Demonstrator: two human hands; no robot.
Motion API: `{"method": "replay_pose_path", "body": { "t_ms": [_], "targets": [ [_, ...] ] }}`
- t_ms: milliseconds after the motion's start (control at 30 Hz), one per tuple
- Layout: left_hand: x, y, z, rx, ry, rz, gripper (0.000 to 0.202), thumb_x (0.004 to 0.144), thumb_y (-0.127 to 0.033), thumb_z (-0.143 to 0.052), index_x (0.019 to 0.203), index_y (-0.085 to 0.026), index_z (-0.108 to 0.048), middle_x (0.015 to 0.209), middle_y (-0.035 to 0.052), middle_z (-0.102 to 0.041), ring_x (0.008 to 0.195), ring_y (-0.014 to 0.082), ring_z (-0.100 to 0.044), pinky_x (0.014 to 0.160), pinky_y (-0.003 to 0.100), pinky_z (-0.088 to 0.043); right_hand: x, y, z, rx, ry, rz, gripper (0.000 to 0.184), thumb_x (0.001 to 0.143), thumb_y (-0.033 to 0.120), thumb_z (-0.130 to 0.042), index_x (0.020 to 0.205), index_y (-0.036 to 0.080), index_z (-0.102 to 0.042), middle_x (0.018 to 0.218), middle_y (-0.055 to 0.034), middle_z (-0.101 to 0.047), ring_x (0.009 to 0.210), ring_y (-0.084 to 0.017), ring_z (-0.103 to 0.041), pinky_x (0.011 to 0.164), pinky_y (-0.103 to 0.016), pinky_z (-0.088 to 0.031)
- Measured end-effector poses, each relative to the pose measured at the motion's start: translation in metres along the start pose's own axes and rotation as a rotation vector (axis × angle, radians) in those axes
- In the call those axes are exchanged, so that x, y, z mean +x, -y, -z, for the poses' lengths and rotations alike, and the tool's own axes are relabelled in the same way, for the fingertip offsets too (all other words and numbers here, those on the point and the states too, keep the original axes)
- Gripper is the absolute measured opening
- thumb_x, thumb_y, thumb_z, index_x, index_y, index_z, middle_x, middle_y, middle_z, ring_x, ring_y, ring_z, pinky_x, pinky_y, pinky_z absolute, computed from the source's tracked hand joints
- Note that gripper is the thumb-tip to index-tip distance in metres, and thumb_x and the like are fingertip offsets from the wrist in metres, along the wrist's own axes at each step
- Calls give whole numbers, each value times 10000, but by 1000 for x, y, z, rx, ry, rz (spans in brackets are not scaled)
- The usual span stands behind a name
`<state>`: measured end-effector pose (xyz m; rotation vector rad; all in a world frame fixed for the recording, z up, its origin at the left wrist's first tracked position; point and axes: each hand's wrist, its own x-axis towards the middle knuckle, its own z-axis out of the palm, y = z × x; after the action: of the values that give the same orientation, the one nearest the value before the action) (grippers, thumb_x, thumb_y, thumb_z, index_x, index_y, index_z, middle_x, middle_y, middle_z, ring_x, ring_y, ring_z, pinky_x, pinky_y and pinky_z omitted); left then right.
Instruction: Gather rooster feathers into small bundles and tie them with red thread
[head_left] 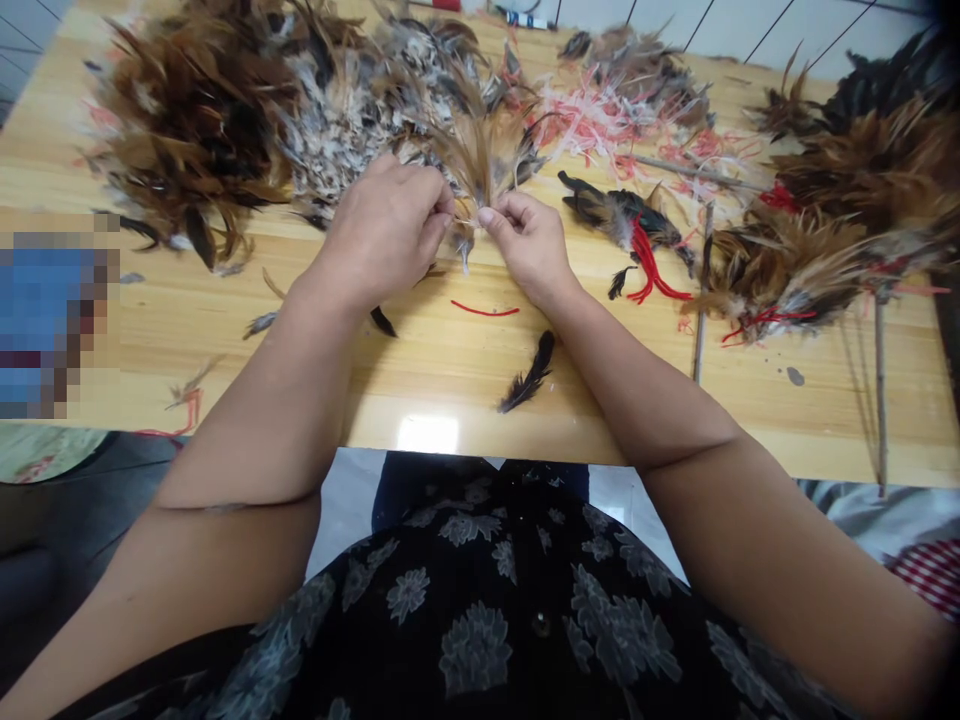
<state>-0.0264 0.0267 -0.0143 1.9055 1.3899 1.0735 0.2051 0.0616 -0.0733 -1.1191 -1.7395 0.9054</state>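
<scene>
Between finger and thumb, my right hand (534,245) pinches a small bunch of brown feathers (474,165) by its base, tips fanned away from me. Close on its left, my left hand (390,225) has its fingers curled in a pinch beside the quill ends. Whatever is between those fingers is hidden. A small grey feather (464,248) shows just below the two hands. On the table in front of them lie a short red string (484,309) and a loose black feather (529,375).
Brown feathers (195,120) and grey-white feathers (330,130) are heaped at the back left. Pink shredded strips (585,120) lie behind my right hand. Rightward are dark feathers with red strings (643,260), brown feather bundles (787,265) and a thin stick (880,390) jutting past the front edge.
</scene>
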Motion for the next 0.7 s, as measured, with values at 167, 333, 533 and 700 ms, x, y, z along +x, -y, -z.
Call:
{"method": "replay_pose_path", "body": {
  "t_ms": [167, 333, 533, 700],
  "targets": [
    [1, 4, -3, 77, -11, -49, 494, 969, -524, -1092, 846, -373, -638, 960, 109, -707, 1384, 480, -680, 1522, 653, -392, -1, -1, 0, -65, 39, 42, 549, 1228, 678, -826, 919, 242, -701, 934, -4, -680, 1038, -221, -718, 1109, -420, -642],
    [1, 5, -4, 87, -24, -77, 500, 964, -643, -1045, 866, -387, -627, 1035, 121, -753, 1421, 492, -674, 1542, 665, -345, -5, 4, 1, -120, 90, 66, 516, 1255, 625, -794, 928, 231, -731, 1000, -28, -726, 1120, -239, -744, 1179, -452, -639],
    [-5, -13, -6, 47, -47, -26, 463, 940, -481, -1052, 821, -405, -611, 994, 130, -715, 1410, 512, -614, 1577, 708, -279, -5, 8, 3, -16, 90, 17, 551, 1125, 616, -972, 840, 253, -671, 910, -16, -662, 1033, -235, -691, 1105, -423, -629],
    [-6, -22, -11, -117, -90, 53, 512, 874, -455, -1141, 836, -388, -635, 993, 141, -693, 1543, 531, -524, 1525, 667, -391, -6, 15, 4, 47, 95, -19, 627, 1047, 669, -1033, 795, 274, -617, 833, 2, -570, 992, -240, -635, 1079, -438, -633]
  ]
}}
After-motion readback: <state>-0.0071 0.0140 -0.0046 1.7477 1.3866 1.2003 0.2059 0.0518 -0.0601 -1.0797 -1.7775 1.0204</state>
